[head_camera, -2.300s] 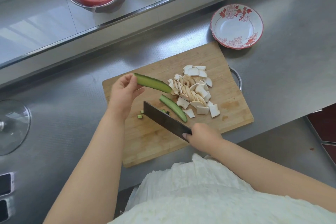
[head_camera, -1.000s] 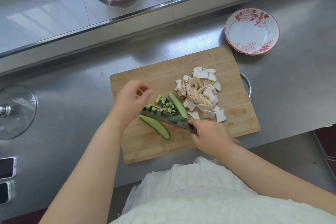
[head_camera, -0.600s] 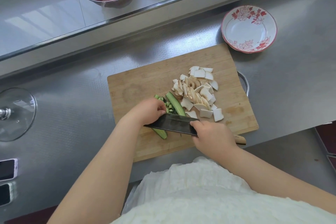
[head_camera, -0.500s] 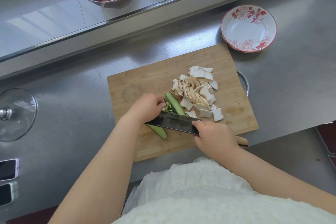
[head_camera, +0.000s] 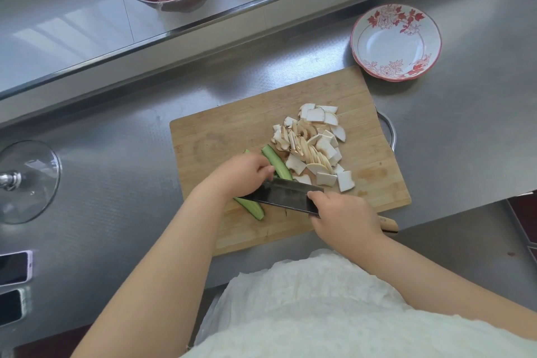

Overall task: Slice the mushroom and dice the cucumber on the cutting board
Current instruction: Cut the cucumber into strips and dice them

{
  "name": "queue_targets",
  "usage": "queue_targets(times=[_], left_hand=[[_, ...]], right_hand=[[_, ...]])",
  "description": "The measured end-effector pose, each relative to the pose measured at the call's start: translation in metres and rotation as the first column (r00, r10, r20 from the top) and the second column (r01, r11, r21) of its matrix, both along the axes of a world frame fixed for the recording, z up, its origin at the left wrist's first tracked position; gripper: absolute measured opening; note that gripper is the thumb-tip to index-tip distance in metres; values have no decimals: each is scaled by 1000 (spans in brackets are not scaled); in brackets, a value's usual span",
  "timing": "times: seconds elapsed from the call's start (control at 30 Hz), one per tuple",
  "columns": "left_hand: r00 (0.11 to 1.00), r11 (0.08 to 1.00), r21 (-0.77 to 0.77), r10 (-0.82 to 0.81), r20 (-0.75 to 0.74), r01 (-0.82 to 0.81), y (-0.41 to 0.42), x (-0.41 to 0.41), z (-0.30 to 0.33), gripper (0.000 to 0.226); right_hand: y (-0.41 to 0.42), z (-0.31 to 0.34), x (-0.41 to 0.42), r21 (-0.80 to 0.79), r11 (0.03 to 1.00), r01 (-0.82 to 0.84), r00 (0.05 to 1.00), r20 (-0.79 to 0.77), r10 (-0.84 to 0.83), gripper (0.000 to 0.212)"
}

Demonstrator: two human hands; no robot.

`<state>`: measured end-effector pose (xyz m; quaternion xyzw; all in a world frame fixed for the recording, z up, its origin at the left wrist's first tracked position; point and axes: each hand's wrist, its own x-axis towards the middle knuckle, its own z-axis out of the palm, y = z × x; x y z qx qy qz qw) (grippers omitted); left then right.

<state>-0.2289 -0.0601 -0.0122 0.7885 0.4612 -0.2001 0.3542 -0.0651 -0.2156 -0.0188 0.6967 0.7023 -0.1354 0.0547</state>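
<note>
Stainless steel tabletop (head_camera: 436, 139) carries a wooden cutting board (head_camera: 232, 131), and on its near half lies the cucumber (head_camera: 252, 208), split into long strips; 1 strip pokes out under the cleaver (head_camera: 286, 196), another (head_camera: 277, 164) lies just beyond the blade. The left hand (head_camera: 242, 177) curls over the strips, fingertips tucked, pinning them beside the blade. The right hand (head_camera: 341, 218) wraps the cleaver's handle close to the blade, which stands across the strips. Mushroom slices (head_camera: 316, 145) sit heaped just right of the cucumber, apparently finished.

Cucumber strips look wet, light and firm, likely to slide on their skins, so pressing from above near the cut seems the safest hold. Mushroom pieces are soft and would crumble if squeezed. A floral bowl (head_camera: 396, 42) sits beyond the board's far right corner, and a glass lid (head_camera: 26, 180) lies well to the left.
</note>
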Motion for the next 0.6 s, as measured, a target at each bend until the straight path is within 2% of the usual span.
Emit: queue_targets(times=[0.07,0.17,0.2,0.27,0.3,0.37,0.43,0.47,0.5,0.53,0.6], left_hand=[[996,992,-107,-66,-60,60,-4,8,-4,33],[983,989,-95,-124,-133,112,-5,13,-7,37],[991,994,-64,-91,-97,85,-5,13,-6,37],[992,991,103,70,106,-81,-5,8,1,33],[952,955,199,166,256,-220,-6,3,5,29],[798,800,357,233,556,-482,-5,-13,11,21],[690,614,454,213,692,-645,-7,-37,4,16],[679,555,481,223,700,-678,-10,-50,-3,15],[698,545,507,222,681,-668,-14,-61,-12,14],[742,580,533,200,640,-616,-20,-72,-23,14],[858,713,555,129,498,-429,-34,-88,-46,16]], right_hand=[[1,4,0,-26,1000,-4,998,-63,3,32],[1,9,-2,-66,998,-4,996,-86,-2,33],[2,10,-3,-92,996,1,995,-99,-10,33],[4,10,-6,-162,986,32,990,-133,-53,32],[4,11,-7,-196,979,52,985,-153,-83,31],[5,13,-13,-254,962,100,967,-202,-153,28],[8,11,-19,-306,939,156,936,-258,-239,27],[9,10,-22,-326,927,187,917,-279,-283,26],[9,8,-25,-342,914,218,900,-291,-323,24],[8,7,-27,-352,903,248,887,-293,-358,22],[4,5,-29,-365,880,304,859,-294,-419,20]])
